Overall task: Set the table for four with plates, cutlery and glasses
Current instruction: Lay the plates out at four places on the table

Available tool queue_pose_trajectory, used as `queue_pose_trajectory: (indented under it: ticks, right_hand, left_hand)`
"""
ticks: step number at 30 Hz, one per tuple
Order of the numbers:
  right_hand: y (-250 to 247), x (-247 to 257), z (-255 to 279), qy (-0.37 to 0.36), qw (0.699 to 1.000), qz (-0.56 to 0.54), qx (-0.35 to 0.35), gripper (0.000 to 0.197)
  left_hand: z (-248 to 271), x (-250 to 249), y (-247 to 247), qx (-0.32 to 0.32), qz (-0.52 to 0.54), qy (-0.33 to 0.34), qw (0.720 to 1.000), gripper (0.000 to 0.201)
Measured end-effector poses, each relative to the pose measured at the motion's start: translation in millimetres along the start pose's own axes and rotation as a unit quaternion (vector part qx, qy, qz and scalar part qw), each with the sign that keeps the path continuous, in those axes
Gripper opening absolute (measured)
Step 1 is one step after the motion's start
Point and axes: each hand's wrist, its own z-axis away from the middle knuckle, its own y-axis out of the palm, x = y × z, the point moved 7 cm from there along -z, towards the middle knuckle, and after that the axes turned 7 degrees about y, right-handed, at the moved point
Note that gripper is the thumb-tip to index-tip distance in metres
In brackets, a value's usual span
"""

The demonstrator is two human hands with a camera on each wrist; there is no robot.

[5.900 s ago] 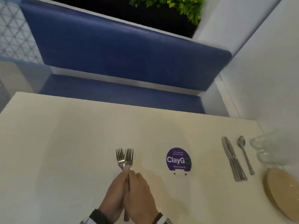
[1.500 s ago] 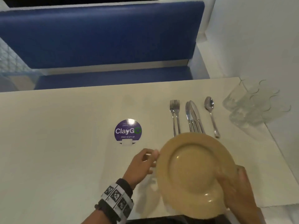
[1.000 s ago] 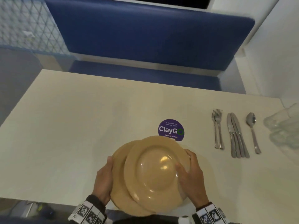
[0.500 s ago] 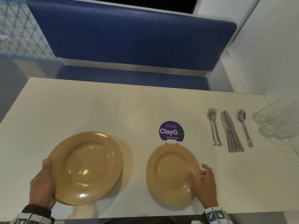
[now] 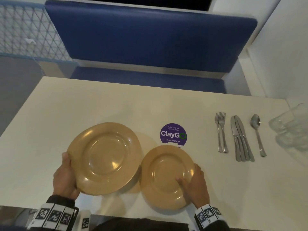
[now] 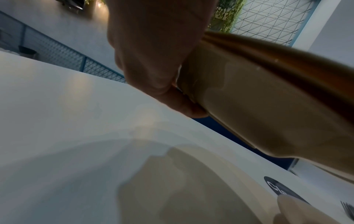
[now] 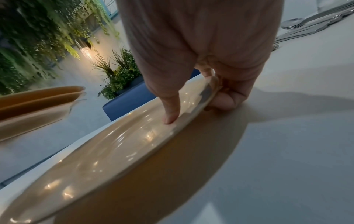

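Plates: two round tan plates seen; left stack point(image 5: 104, 157) raised, left of purple ClayGo sticker point(image 5: 173, 134); right plate point(image 5: 166, 176) below it.
Cutlery: two forks point(image 5: 221, 131), several knives point(image 5: 240, 139), spoon point(image 5: 257, 133), right of sticker.
Grip: left hand point(image 5: 65, 176) held stack rim; right hand point(image 5: 195, 185) pinched plate rim.
Change: stack had moved back toward sticker.

Dim indoor light. Overhead glare spots on plates point(image 5: 106, 157); soft shadows on table point(image 5: 100, 110). Glasses point(image 5: 290, 129) blurred at the bowed edge. Both wrist views smeared; lamp point(image 7: 86, 51) glows.

A blue padded bench point(image 5: 150, 47) is running along the table's point(image 5: 100, 105) far side — white walls point(image 5: 283, 47) are closing in on the right, a lattice screen point(image 5: 30, 30) standing far left, and greenery point(image 7: 118, 75) glowing under a warm lamp point(image 7: 86, 51).
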Motion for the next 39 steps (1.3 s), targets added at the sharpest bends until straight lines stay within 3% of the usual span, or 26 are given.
queue_pose_trajectory:
  ticks: [5, 7, 9, 11, 13, 15, 17, 22, 26, 28, 31, 33, 35, 37, 39]
  right_hand:
    - [-2, -1, 4, 0.000, 1.000, 0.006, 0.019, 0.095]
    - [-17, 3, 8, 0.003, 1.000, 0.012, -0.012, 0.096]
    - [-39, 21, 17, -0.034, 0.996, 0.005, -0.079, 0.079]
    - [-54, 59, 36, -0.106, 0.988, -0.018, -0.111, 0.050]
    - [-50, 108, 59, -0.183, 0.979, -0.048, -0.074, 0.030]
    - [-29, 149, 79, -0.212, 0.977, -0.040, -0.001, 0.034]
    - [1, 173, 89, -0.196, 0.979, -0.003, 0.047, 0.042]
    - [38, 204, 95, -0.212, 0.977, -0.017, 0.008, 0.030]
    - [48, 224, 98, -0.147, 0.978, -0.147, -0.010, 0.023]
    - [52, 224, 94, -0.111, 0.975, -0.190, -0.002, 0.023]
    - [91, 228, 93, -0.070, 0.987, -0.145, 0.016, 0.030]
    - [128, 233, 97, -0.070, 0.992, -0.090, 0.050, 0.033]
    - [163, 238, 102, -0.066, 0.992, -0.077, 0.077, 0.036]
    - [186, 241, 105, -0.052, 0.992, -0.083, 0.082, 0.044]
    - [195, 243, 105, -0.073, 0.996, -0.035, 0.044, 0.059]
  left_hand:
    - [3, -4, 5, 0.005, 0.019, 0.008, 1.000, 0.048]
    - [5, -5, 4, 0.017, 0.007, 0.014, 1.000, 0.050]
    - [7, -4, 4, 0.039, -0.003, 0.015, 0.999, 0.052]
    - [12, -2, 9, 0.070, -0.012, 0.013, 0.997, 0.057]
    - [16, -2, 16, 0.103, -0.013, 0.006, 0.995, 0.067]
    - [17, 3, 24, 0.134, -0.028, -0.007, 0.991, 0.068]
    - [15, 4, 26, 0.161, -0.033, -0.022, 0.986, 0.062]
    - [-15, -1, -3, 0.167, -0.040, -0.021, 0.985, 0.058]
    - [-58, -15, -57, 0.118, -0.060, -0.008, 0.991, 0.042]
    - [-84, -22, -96, 0.055, -0.080, 0.015, 0.995, 0.043]
    - [-132, -31, -178, -0.053, -0.141, 0.019, 0.988, 0.061]
    - [-169, -23, -227, -0.094, -0.141, 0.035, 0.985, 0.062]
    - [-227, 24, -290, -0.170, -0.125, 0.020, 0.977, 0.076]
    - [-244, 20, -299, -0.166, -0.134, -0.019, 0.977, 0.104]
    - [-206, -31, -270, -0.155, -0.115, -0.039, 0.980, 0.106]
